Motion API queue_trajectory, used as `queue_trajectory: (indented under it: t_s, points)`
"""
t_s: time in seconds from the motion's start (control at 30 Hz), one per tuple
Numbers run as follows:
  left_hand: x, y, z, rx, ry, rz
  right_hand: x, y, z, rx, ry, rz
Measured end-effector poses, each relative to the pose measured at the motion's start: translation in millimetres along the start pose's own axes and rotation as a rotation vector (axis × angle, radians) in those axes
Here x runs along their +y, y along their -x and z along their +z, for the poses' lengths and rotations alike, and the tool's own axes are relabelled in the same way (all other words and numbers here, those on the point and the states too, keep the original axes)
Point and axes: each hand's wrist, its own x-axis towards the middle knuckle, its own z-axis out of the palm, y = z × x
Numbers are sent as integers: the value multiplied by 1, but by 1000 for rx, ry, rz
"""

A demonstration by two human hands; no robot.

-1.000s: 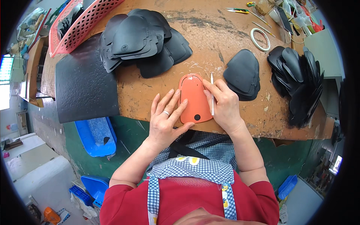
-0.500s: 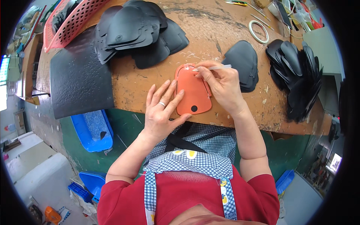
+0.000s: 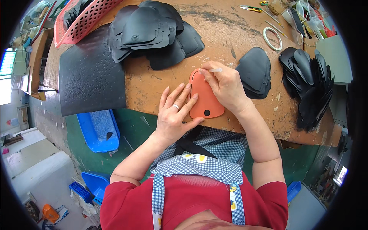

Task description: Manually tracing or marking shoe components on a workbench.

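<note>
An orange, rounded template (image 3: 207, 97) with a narrow curved slot along its edge and a black dot near its lower end lies flat on the workbench in front of me. My left hand (image 3: 171, 114) presses on its left side, fingers spread and a ring on one of them. In my right hand (image 3: 229, 87) is a slim whitish pen (image 3: 216, 70), pinched between thumb and fingers. Its tip is at the template's top edge, by the slot, mostly hidden by the fingers. My right hand also covers the template's upper right side.
On the brown workbench (image 3: 226, 27) lie a large pile of black cut pieces (image 3: 149, 28), a smaller stack (image 3: 253, 73), and a fanned bundle (image 3: 306, 80). A black textured sheet (image 3: 92, 76) overhangs the left edge. Beyond are a pink basket (image 3: 82, 23), a tape roll (image 3: 264, 34) and thread snips (image 3: 251, 8).
My right hand has moved the pen tip leftward along the template's top and now covers more of its right side. My left hand stays on the template. The whole view has shifted slightly.
</note>
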Motion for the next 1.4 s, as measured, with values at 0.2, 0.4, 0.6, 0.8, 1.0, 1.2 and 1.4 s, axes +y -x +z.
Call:
queue_trajectory:
  t_s: [0.2,0.4,0.6,0.8,1.0,1.2,1.4]
  points:
    - [-1,1,2,9,7,2,-4,4,-8,-99,-248,218]
    - [-3,3,4,13,-9,17,-9,3,-4,-425,-198,-38]
    - [-1,2,3,11,2,4,-1,-11,0,-306,-265,77]
    - [0,3,3,14,6,14,9,-6,7,-17,-231,162]
    - [1,2,3,1,13,-3,5,5,0,54,-177,188]
    - [0,1,4,8,19,0,-8,30,-13,84,-42,224]
    - [-1,2,2,5,15,10,-35,82,-19,151,18,265]
